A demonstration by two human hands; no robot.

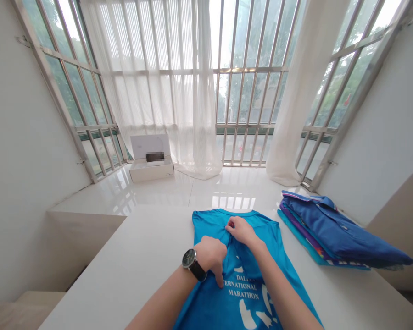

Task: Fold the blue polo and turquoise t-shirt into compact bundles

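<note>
A bright blue T-shirt (pixel 241 261) with white "International Marathon" lettering lies spread on the white surface, its neckline facing the window. My right hand (pixel 240 230) pinches a bit of its cloth near the upper middle, and creases run down from the fingertips. Lower and to the left, my left hand (pixel 210 255) rests on the shirt with the thumb stretched out apart from the fingers; part of the fingers is hidden beneath the hand. A black-strapped watch (pixel 193 265) is on the left wrist. My right forearm covers part of the print.
To the right sits a stack of folded clothes (pixel 340 229), dark blue on top. An open white box (pixel 152 172) stands at the back left on the ledge. Sheer curtains (pixel 196 91) hang before barred windows, and walls close in both sides.
</note>
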